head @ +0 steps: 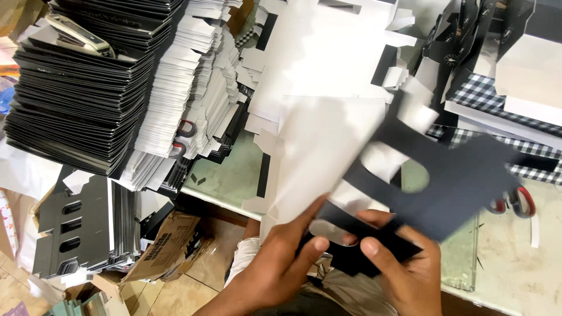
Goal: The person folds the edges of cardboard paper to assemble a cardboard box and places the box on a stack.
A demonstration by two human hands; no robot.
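Both hands hold one flat die-cut cardboard piece (451, 175), dark on one face and white on the other, with oval handle cut-outs; it is blurred by motion. My left hand (281, 257) grips its lower left edge, thumb across the dark flap near a cut-out. On the lower right part sits my right hand (410, 269), thumb pressing on the dark flap. The white panel (316, 152) of the piece rises toward the middle of the view, above the table edge.
A tall stack of dark flat cardboard blanks (82, 99) stands at left with a stapler (79, 35) on top. White blanks (193, 93) lean beside it. Red-handled scissors (515, 202) lie at right near checkered boxes (497, 99). More blanks and a torn carton (164, 246) sit on the floor.
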